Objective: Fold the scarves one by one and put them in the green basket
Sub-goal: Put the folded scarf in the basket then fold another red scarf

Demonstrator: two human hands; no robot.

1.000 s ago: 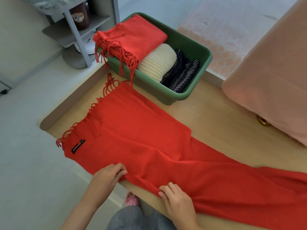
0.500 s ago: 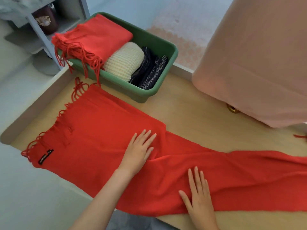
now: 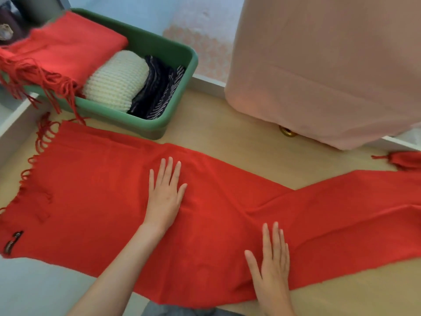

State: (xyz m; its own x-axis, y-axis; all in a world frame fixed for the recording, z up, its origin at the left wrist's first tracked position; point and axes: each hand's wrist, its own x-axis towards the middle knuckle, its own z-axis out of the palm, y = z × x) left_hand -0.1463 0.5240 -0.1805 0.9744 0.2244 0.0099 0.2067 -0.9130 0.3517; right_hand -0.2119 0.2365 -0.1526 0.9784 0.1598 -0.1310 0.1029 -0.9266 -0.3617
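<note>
Here's the pale wooden tabletop (image 3: 239, 142) filling most of the frame, and stretched right across it, left edge to right edge, is the long bright red woven scarf (image 3: 95, 190). It lies flat but wrinkled, and its near edge hangs just over the table's front at the lower left. Its looped fringe (image 3: 43, 137) sits at the left, just beside the basket.

Upper right, a big pale pink draped cloth (image 3: 330, 65) comes down to the table. Upper left, there's the green rectangular plastic basket (image 3: 150, 45), standing on the table's far corner, well filled. A folded red fringed scarf (image 3: 68, 46) lies on its left end, tassels spilling over the rim. Next to it is a cream chunky-knit folded scarf (image 3: 118, 78), then a dark navy-and-white striped scarf (image 3: 159, 92) tucked at the right end.

Now the hands, both palm down on the spread scarf! The left hand (image 3: 165, 197) presses near the middle of the frame, fingers straight and slightly fanned. The right hand (image 3: 273, 270) lies at the lower right of centre, near the scarf's front edge, its fingers straight and close together and the thumb angled out to the left. Neither hand pinches any cloth.

Smaller bits: a black sewn label (image 3: 12, 242) at the scarf's lower-left corner, and a small brass-coloured round piece (image 3: 287, 132) peeks from under the pink cloth.
</note>
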